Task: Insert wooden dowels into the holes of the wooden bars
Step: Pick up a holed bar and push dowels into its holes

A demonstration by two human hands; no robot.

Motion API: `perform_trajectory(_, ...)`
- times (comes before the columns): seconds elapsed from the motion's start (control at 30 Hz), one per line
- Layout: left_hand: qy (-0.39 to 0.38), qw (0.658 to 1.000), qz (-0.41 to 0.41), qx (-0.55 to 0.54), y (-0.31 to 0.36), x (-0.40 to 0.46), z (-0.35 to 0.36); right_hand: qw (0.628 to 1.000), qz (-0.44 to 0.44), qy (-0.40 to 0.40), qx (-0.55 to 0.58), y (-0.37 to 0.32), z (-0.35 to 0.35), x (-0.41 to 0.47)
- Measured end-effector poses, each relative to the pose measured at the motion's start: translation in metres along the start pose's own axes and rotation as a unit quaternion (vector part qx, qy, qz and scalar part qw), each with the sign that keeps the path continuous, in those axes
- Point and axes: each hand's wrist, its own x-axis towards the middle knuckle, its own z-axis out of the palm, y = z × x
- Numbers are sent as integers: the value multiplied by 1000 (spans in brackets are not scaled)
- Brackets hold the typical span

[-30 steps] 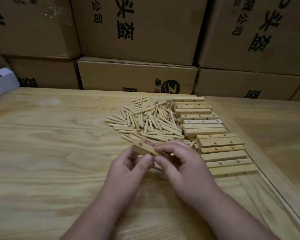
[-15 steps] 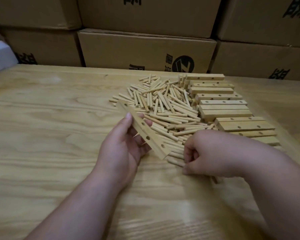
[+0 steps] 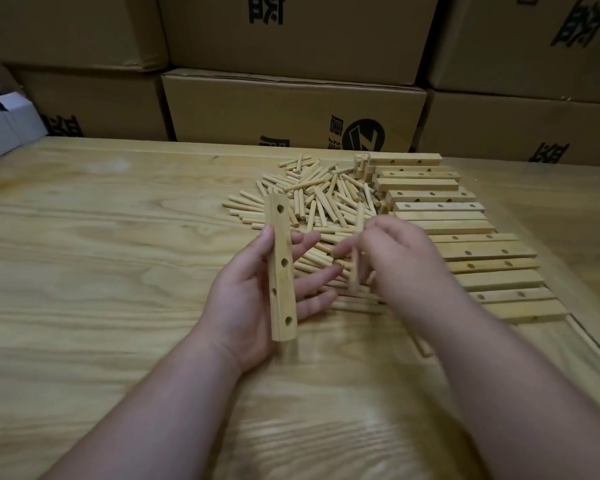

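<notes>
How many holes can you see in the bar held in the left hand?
4, all empty, along the bar in the left hand: one near the far end, two mid-length, one near the near end. Other faces hidden.

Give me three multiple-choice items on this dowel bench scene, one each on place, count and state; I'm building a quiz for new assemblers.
1. Where does the dowel pile lie relative to the row of bars?
A. left of it
B. right of it
C. on top of it

2. How many holes show on the held bar?
A. two
B. four
C. six

3. What is in those holes?
A. dowels in all
B. one dowel
C. nothing

Answers: 1 A, the pile sits left of the row. 2 B, four dark holes face the camera. 3 C, all look empty; the right hand holds a dowel clear of the bar in the left hand.
</notes>
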Motion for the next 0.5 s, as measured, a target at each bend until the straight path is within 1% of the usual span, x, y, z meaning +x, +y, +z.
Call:
perform_trajectory(0.07,-30,999,-8,14,-1,-2,1,988,30,-35,148,2,25,-10)
perform_trajectory(0.1,-44,999,-9,16,-1,-3,2,981,24,-51,185,3,35,-15)
perform_trajectory(0.2,-65,998,3,9,-1,-7,3,976,-31,-68,207,8,46,-24)
perform_trajectory(0.3,-57,998,3,11,-1,-9,2,968,-94,-88,215,17,46,-26)
perform_trajectory(0.43,-49,998,12,32,3,-6,3,962,-160,-73,208,23,49,-23)
perform_trajectory(0.5,-52,999,-2,10,4,-5,3,951,-186,-78,233,23,50,-21)
